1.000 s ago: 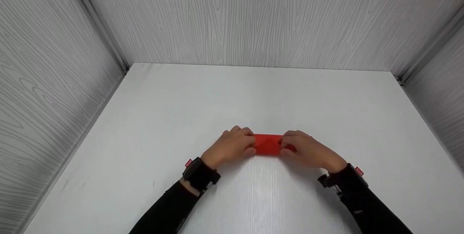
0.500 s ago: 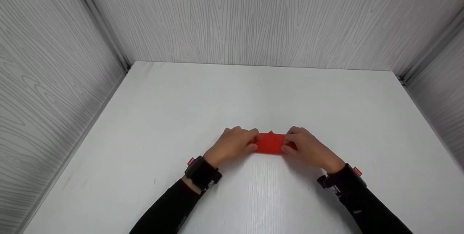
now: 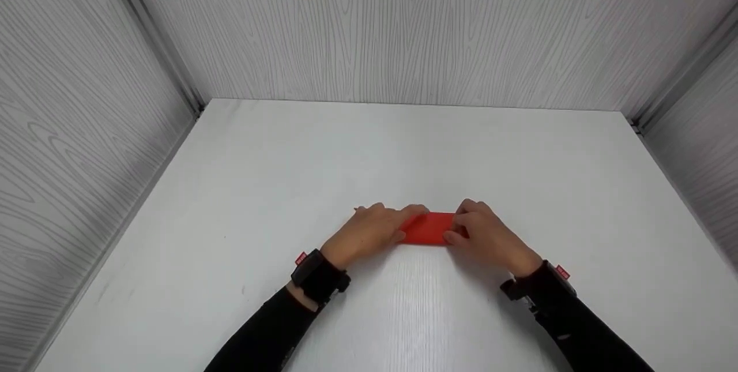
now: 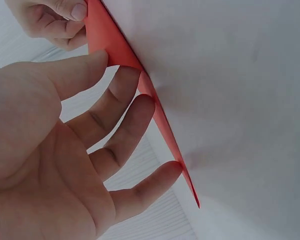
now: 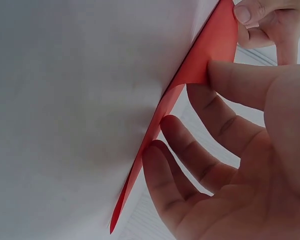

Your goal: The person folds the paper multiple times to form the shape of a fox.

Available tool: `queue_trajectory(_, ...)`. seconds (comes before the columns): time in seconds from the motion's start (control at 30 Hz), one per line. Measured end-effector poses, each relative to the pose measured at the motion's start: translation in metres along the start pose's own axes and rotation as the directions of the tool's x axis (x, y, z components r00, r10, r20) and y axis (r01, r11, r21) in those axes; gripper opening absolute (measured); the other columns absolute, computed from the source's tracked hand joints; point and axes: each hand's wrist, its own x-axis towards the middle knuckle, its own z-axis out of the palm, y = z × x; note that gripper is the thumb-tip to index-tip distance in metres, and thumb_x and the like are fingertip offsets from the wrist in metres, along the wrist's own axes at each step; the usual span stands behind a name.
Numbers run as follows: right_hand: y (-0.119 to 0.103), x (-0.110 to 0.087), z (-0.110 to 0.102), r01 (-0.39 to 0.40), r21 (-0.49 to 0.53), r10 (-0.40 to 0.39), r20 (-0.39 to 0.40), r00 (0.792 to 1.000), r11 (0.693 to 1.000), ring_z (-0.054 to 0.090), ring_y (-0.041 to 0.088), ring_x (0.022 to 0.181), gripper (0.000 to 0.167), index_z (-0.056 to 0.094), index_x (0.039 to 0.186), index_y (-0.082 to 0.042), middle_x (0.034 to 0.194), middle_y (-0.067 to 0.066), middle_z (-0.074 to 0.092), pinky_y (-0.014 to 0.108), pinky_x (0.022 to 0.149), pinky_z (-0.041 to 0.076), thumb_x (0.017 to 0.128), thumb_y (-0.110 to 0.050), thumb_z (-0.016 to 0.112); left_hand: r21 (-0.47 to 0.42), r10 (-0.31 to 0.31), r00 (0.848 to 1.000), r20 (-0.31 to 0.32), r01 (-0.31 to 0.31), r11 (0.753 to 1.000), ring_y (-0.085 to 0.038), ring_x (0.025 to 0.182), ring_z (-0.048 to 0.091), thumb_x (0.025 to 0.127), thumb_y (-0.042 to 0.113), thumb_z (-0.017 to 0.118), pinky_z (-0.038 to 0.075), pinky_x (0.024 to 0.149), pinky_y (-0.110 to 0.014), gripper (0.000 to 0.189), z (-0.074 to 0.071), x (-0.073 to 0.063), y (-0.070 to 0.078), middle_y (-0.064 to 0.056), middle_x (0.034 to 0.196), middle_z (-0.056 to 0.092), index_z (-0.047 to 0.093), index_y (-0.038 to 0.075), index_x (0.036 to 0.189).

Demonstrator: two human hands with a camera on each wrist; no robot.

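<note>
A sheet of red paper [image 3: 429,229] lies on the white table, folded over, and shows as a narrow band between the two hands. At its left part, my left hand [image 3: 369,235] holds it with the thumb at the near edge and the index finger stretched along the far side. My right hand [image 3: 490,237] pinches the right part between thumb and curled fingers. Both wrist views show the paper [image 4: 110,37] curving up to the thumb, while the other fingertips touch a thin strip of it. Beyond the hands, this strip of paper [image 5: 119,212] tapers to a pointed end.
The white table [image 3: 403,153] ends at a grey wood-grain back panel [image 3: 380,32]. Similar side panels rise at the left [image 3: 69,130] and right [image 3: 703,124]. Both wrists wear black bands with small devices.
A small red point that stuck up at the far edge half a second ago no longer shows. My left index finger has stretched rightward over the paper; the right hand stays almost in place.
</note>
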Motion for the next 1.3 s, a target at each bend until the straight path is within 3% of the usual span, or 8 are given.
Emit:
queue_trajectory(0.13,-0.0008,-0.0019,0.0012,-0.024,0.005,0.024,0.007,1.000,1.000,0.054,0.025,0.096,0.025,0.069,0.074,-0.013,0.096,0.004,0.059,0.035,0.078,0.051,0.097,-0.012,0.076,-0.002,0.026,0.999,0.027,-0.026,1.000,-0.021,0.094,0.057,0.106,0.017,0.066,0.042,0.076,-0.034,0.046,-0.0005,-0.0032,-0.0011,-0.001,0.107,0.072,0.062,0.030,0.149)
queue_trajectory(0.3,-0.0015,-0.0032,0.0023,-0.042,0.010,0.042,0.010,0.999,0.999,0.053,0.024,0.096,0.020,0.073,0.078,-0.011,0.096,0.003,0.059,0.035,0.078,0.050,0.098,-0.013,0.076,-0.005,0.029,0.998,0.050,-0.029,1.000,-0.022,0.095,0.055,0.106,0.015,0.064,0.041,0.079,-0.034,0.046,-0.0003,-0.0049,-0.0013,-0.003,0.114,0.073,0.064,0.030,0.149)
queue_trajectory(0.57,-0.0029,-0.0030,0.0013,-0.069,0.007,0.069,0.000,0.998,0.998,0.053,0.025,0.095,0.018,0.075,0.081,-0.010,0.096,0.004,0.059,0.035,0.078,0.050,0.098,-0.015,0.075,0.090,0.020,0.998,0.054,-0.025,0.996,-0.023,0.086,0.053,0.107,0.018,0.064,0.036,0.072,-0.036,0.045,0.0017,-0.0026,0.0000,-0.006,0.101,0.070,0.063,0.033,0.149)
queue_trajectory(0.73,-0.0018,-0.0035,0.0003,-0.080,0.006,0.080,0.005,0.997,0.997,0.052,0.025,0.096,0.019,0.075,0.082,-0.011,0.097,0.004,0.058,0.036,0.079,0.049,0.099,-0.013,0.068,0.115,0.005,0.998,0.058,-0.011,0.993,-0.024,0.088,0.057,0.108,0.020,0.061,0.039,0.075,-0.040,0.045,0.0028,-0.0021,0.0002,-0.006,0.095,0.066,0.062,0.034,0.150)
queue_trajectory(1.03,-0.0023,-0.0038,0.0017,-0.070,-0.032,0.069,-0.026,0.997,0.997,0.049,0.027,0.094,0.024,0.069,0.075,-0.014,0.095,0.005,0.055,0.037,0.079,0.046,0.098,-0.010,0.063,0.134,-0.037,0.995,0.093,0.025,0.991,-0.025,0.096,0.061,0.110,0.020,0.058,0.039,0.079,-0.041,0.047,0.0039,0.0004,0.0019,-0.007,0.101,0.067,0.057,0.034,0.154)
queue_trajectory(1.3,-0.0033,-0.0041,0.0011,-0.099,-0.045,0.099,-0.018,0.995,0.994,0.048,0.027,0.094,0.022,0.073,0.080,-0.013,0.097,0.005,0.055,0.037,0.078,0.044,0.100,-0.011,0.063,0.127,-0.005,0.999,0.040,0.000,0.992,-0.023,0.092,0.063,0.108,0.023,0.064,0.045,0.076,-0.039,0.046,0.0024,0.0005,0.0034,-0.007,0.099,0.068,0.060,0.033,0.152)
